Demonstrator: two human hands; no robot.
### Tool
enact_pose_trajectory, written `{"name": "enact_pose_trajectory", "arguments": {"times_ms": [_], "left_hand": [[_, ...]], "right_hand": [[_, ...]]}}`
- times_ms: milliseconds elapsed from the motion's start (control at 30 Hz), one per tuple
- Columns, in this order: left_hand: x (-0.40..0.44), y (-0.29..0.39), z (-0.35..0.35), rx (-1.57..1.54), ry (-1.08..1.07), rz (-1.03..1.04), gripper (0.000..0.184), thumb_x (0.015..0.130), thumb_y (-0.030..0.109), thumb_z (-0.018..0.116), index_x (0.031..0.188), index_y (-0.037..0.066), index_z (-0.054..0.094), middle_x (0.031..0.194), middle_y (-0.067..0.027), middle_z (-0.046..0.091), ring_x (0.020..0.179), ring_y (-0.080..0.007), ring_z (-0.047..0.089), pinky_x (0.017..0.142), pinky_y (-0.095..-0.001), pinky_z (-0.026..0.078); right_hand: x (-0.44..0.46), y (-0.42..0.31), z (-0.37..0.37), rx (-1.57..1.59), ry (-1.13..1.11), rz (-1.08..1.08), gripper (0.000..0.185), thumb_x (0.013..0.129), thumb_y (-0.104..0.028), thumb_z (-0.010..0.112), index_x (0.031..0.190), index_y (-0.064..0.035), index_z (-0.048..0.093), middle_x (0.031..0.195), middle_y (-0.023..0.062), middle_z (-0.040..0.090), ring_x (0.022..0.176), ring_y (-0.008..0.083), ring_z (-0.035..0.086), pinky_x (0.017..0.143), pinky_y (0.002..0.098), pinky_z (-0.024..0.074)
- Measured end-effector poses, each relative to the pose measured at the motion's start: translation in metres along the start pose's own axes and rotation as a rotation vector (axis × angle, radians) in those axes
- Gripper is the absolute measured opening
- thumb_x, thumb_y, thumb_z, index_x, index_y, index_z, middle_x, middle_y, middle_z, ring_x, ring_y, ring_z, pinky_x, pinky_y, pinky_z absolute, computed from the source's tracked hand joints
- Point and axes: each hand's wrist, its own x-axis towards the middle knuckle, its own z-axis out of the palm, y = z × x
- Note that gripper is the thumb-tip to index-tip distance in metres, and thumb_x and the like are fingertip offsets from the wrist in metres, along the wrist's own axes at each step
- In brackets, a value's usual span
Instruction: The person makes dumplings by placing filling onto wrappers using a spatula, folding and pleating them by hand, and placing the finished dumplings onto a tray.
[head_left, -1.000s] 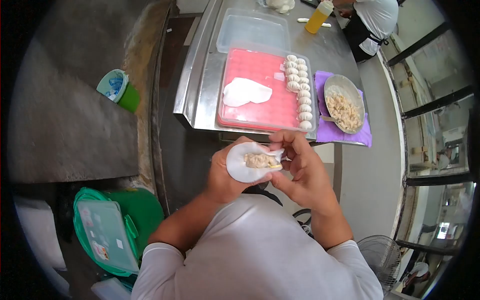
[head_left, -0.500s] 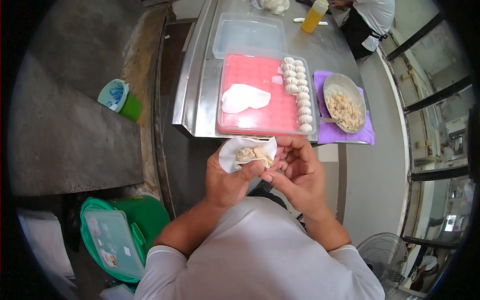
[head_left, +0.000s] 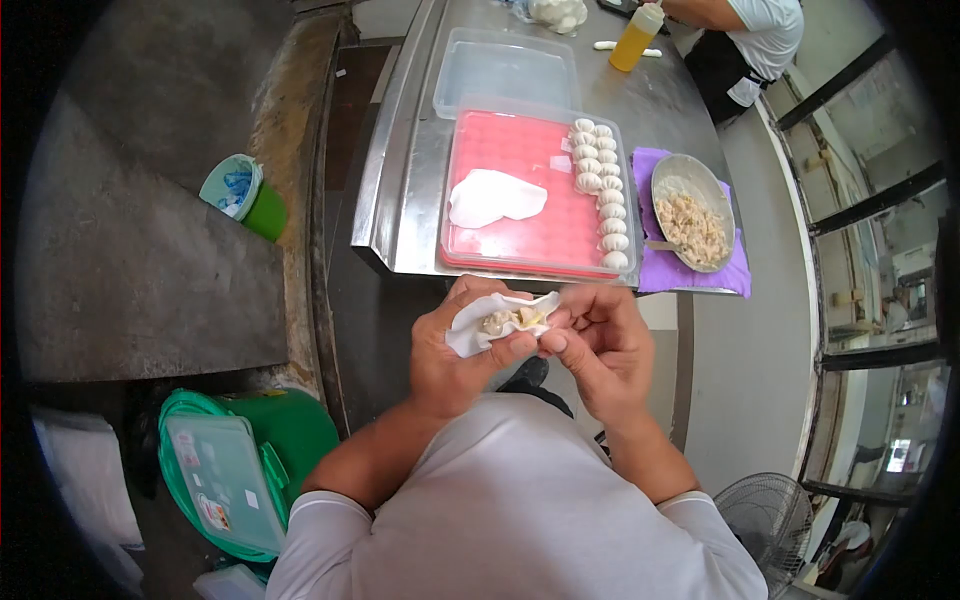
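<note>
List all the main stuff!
filled wrapper: one, white, in hands
flat wrappers: some, white, on tray
dumplings: many, white, tray's right
tray: count unclear, pink, on table
container: one, clear, beyond tray
bowl: one, grey, on cloth
cloth: one, purple, table's right
bottle: one, yellow, far table
table: one, silver, ahead
bucket: one, green, left
tub: one, green, lower left
fan: one, grey, lower right
other person: one, white shirt, top right
left hand: one, bare, wrapper's left
right hand: one, bare, wrapper's right
</note>
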Motion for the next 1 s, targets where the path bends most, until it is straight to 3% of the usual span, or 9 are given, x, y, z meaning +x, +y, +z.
{"name": "enact_pose_trajectory", "arguments": {"times_ms": [133, 200, 367, 467, 533, 733, 867, 933, 1000], "left_hand": [[0.001, 0.012, 0.004, 0.182, -0.039, 0.091, 0.035, 0.08, 0.003, 0.082, 0.113, -0.001, 0.068, 0.107, -0.0054, 0.06, 0.096, -0.0136, 0.062, 0.082, -0.0268, 0.053], [0.0, 0.014, 0.003, 0.144, -0.029, 0.087, 0.036, 0.079, 0.003, 0.083, 0.112, 0.0, 0.068, 0.106, -0.005, 0.06, 0.097, -0.0135, 0.062, 0.082, -0.0266, 0.052], [0.001, 0.011, -0.003, 0.178, -0.118, 0.175, 0.039, 0.077, 0.003, 0.084, 0.112, 0.001, 0.067, 0.107, -0.0055, 0.061, 0.097, -0.0127, 0.062, 0.083, -0.0261, 0.052], [-0.001, 0.019, 0.001, 0.249, -0.179, 0.149, 0.038, 0.077, 0.003, 0.084, 0.111, 0.002, 0.067, 0.11, -0.0061, 0.062, 0.097, -0.012, 0.061, 0.085, -0.0266, 0.051], [-0.004, 0.031, 0.011, 0.061, -0.098, -0.088, 0.037, 0.077, 0.003, 0.084, 0.11, 0.003, 0.068, 0.11, -0.0065, 0.063, 0.098, -0.0116, 0.061, 0.086, -0.0277, 0.05], [-0.002, 0.02, 0.007, 0.109, -0.187, 0.054, 0.039, 0.077, 0.003, 0.085, 0.111, 0.003, 0.066, 0.108, -0.0056, 0.064, 0.095, -0.0105, 0.061, 0.084, -0.0256, 0.051], [-0.002, 0.023, 0.008, 0.198, -0.272, 0.081, 0.036, 0.077, 0.003, 0.084, 0.108, 0.003, 0.066, 0.108, -0.0057, 0.064, 0.095, -0.0103, 0.061, 0.083, -0.0251, 0.051], [-0.007, 0.031, 0.017, -0.004, -0.115, -0.16, 0.031, 0.078, 0.004, 0.084, 0.104, 0.002, 0.068, 0.108, -0.0069, 0.064, 0.098, -0.0114, 0.061, 0.085, -0.0269, 0.05], [-0.009, 0.021, 0.017, -0.065, -0.113, -0.141, 0.031, 0.078, 0.004, 0.083, 0.105, 0.001, 0.068, 0.108, -0.0065, 0.064, 0.098, -0.0113, 0.06, 0.086, -0.027, 0.049]], "right_hand": [[0.004, -0.003, -0.008, 0.157, -0.046, 0.131, 0.018, 0.091, 0.001, 0.068, 0.109, 0.0032, 0.063, 0.099, 0.0071, 0.06, 0.083, 0.0102, 0.059, 0.075, 0.023, 0.0512], [0.001, 0.002, -0.016, -0.006, -0.155, 0.06, 0.024, 0.092, 0.001, 0.068, 0.115, 0.0028, 0.061, 0.101, 0.0071, 0.06, 0.083, 0.0102, 0.058, 0.075, 0.0234, 0.0524], [-0.003, -0.008, -0.001, -0.071, -0.056, -0.02, 0.015, 0.092, -0.001, 0.068, 0.107, 0.0024, 0.065, 0.101, 0.0066, 0.059, 0.082, 0.0097, 0.057, 0.071, 0.0214, 0.0494], [-0.004, -0.009, -0.008, -0.182, -0.061, -0.073, 0.01, 0.092, -0.002, 0.068, 0.102, 0.0025, 0.067, 0.1, 0.0064, 0.058, 0.083, 0.0093, 0.055, 0.068, 0.0208, 0.0463], [-0.006, -0.011, -0.015, -0.315, -0.131, -0.12, 0.012, 0.092, -0.002, 0.068, 0.103, 0.0026, 0.066, 0.1, 0.0062, 0.058, 0.085, 0.009, 0.054, 0.067, 0.0207, 0.0448], [-0.012, -0.012, -0.014, -0.384, -0.161, -0.181, 0.012, 0.091, -0.001, 0.069, 0.102, 0.0032, 0.066, 0.097, 0.0073, 0.059, 0.082, 0.01, 0.054, 0.066, 0.0217, 0.0446], [-0.015, -0.019, -0.008, -0.335, -0.041, -0.167, 0.01, 0.088, 0.002, 0.07, 0.098, 0.0032, 0.066, 0.095, 0.0086, 0.059, 0.082, 0.0126, 0.055, 0.065, 0.0235, 0.045], [-0.017, -0.02, -0.01, -0.429, -0.082, -0.204, 0.011, 0.087, 0.003, 0.07, 0.098, 0.0034, 0.066, 0.095, 0.0087, 0.058, 0.082, 0.0133, 0.055, 0.065, 0.0241, 0.0452], [-0.019, -0.018, -0.012, -0.425, -0.094, -0.186, 0.011, 0.087, 0.004, 0.069, 0.098, 0.0038, 0.066, 0.095, 0.0087, 0.06, 0.081, 0.014, 0.055, 0.065, 0.0248, 0.0459]]}}
